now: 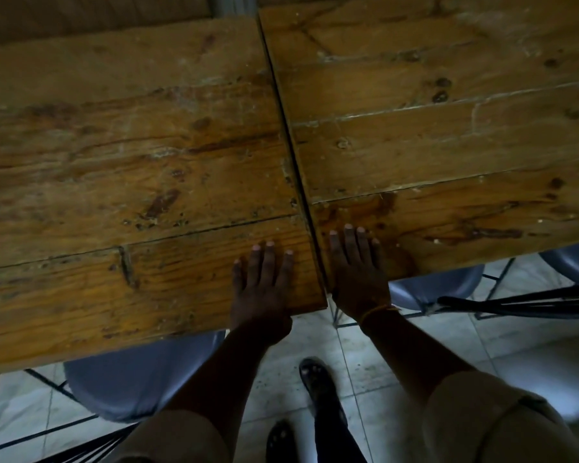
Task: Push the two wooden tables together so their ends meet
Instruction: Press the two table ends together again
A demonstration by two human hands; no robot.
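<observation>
Two worn plank tables fill the view. The left wooden table (114, 155) and the right wooden table (448, 135) stand end to end, with only a thin dark seam between their ends. The right table's near edge sits farther from me than the left one's, so the near corners are offset. My left hand (264, 289) lies flat, fingers apart, on the near right corner of the left table. Flat on the near left corner of the right table rests my right hand (358, 272), which has a thin orange band at the wrist. Neither hand holds anything.
A blue-grey chair seat (141, 379) is tucked under the left table, and another chair seat (438, 285) under the right one. Dark metal chair frames (522, 304) stick out at the right. My feet (318, 382) stand on a pale tiled floor (532, 342).
</observation>
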